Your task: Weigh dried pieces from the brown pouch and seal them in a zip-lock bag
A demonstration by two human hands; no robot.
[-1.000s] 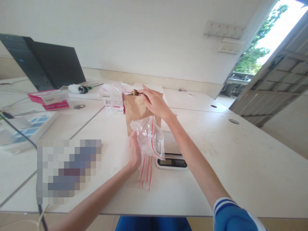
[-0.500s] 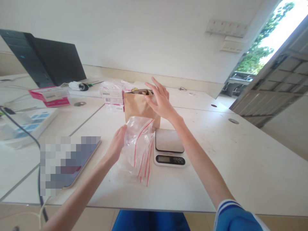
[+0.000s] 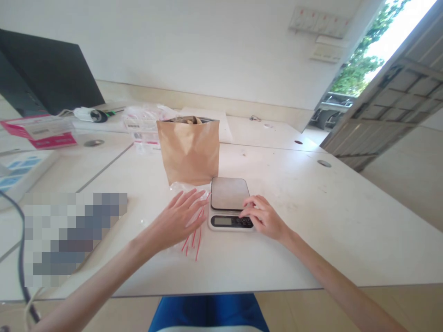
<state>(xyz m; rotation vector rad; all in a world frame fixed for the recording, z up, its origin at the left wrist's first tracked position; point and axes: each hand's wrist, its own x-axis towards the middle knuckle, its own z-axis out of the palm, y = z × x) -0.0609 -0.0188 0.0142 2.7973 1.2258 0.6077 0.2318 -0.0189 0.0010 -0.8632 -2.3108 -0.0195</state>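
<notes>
Along the near edge of one white table (image 3: 287, 272), two bare forearms reach forward from the lower corners, with blue-trousered legs (image 3: 207, 310) between them. The left hand (image 3: 183, 214) is spread wide, palm down and fingers apart, over a pile of clear zip bags (image 3: 194, 242); several red seal lines show, but the bags overlap too closely to be counted. To the left lies one flat object (image 3: 74, 240), its surface pixelated. Just right of the pile sits one scale (image 3: 230, 196), comprising one metal plate and one display. The right hand (image 3: 263, 219) is held narrower, empty, its fingers bent and directed leftward at the buttons; whether they touch cannot be told. Behind the pile and scale, one brown paper bag (image 3: 190, 152) stands upright, mouth open, with brown contents showing at the top. Farther left are pink-and-white boxes (image 3: 48, 133) and one white device (image 3: 85, 114) with a black end; beyond them, one black computer case (image 3: 51, 71) stands before the wall (image 3: 194, 46).
</notes>
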